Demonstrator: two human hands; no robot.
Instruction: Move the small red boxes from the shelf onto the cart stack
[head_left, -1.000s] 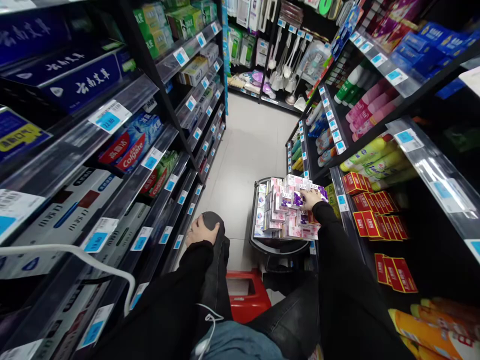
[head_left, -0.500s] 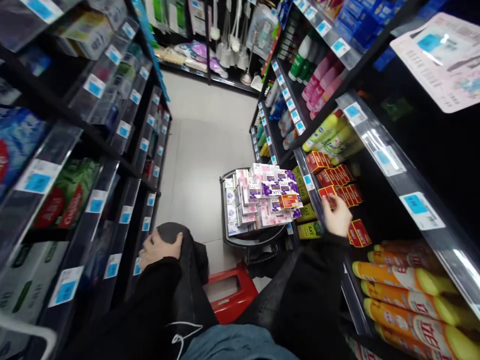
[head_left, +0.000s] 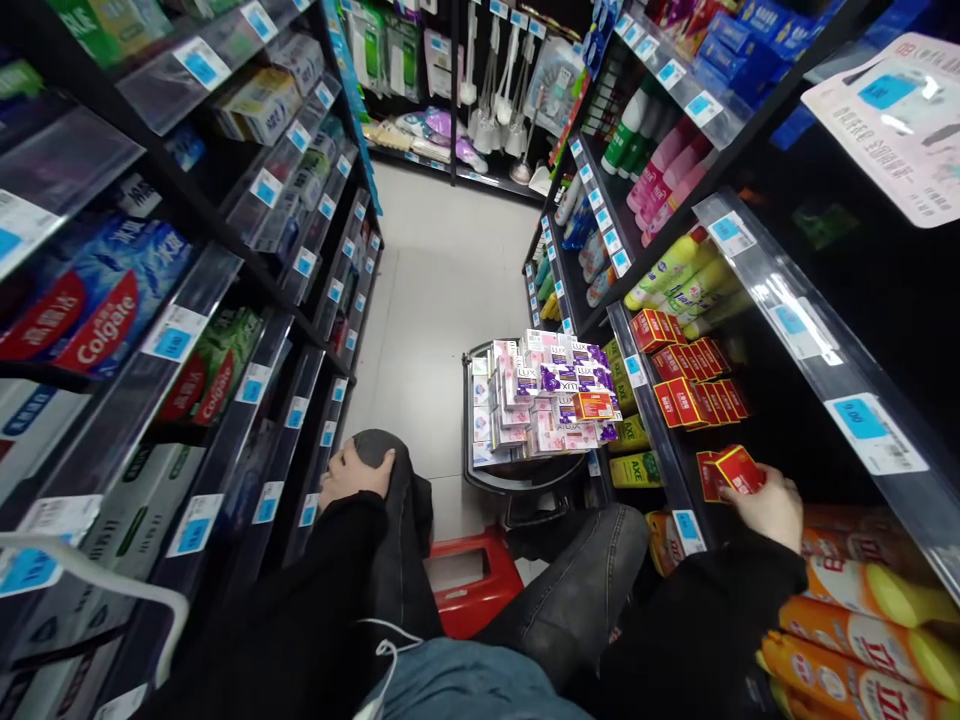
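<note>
My left hand [head_left: 357, 474] lies over my left knee, its fingers spread on the dark trousers and holding nothing. Over the right-hand shelf, my right hand [head_left: 771, 508] grips a small red box [head_left: 739, 470] between thumb and fingers. Another red box [head_left: 707, 478] stands right beside the held one, partly covered by it. Farther along the same shelf are short rows of matching red boxes [head_left: 682, 402]. One red and yellow box [head_left: 595, 405] lies on the stacked LUX soap boxes [head_left: 517, 415] in front of my knees.
The soap stack stands on a black-rimmed round stool or cart [head_left: 469, 470]. Below me is a red plastic stool [head_left: 480, 585]. Orange bottles [head_left: 840, 650] lie near my right forearm. Toothpaste boxes [head_left: 105, 310] fill the left shelves. Pale floor [head_left: 427, 270] runs to a back rack with hanging brushes [head_left: 514, 135].
My right hand has moved from the farther row of red boxes back toward me, and a red box now shows in it. My left hand stays on the knee. The view has shifted slightly left.
</note>
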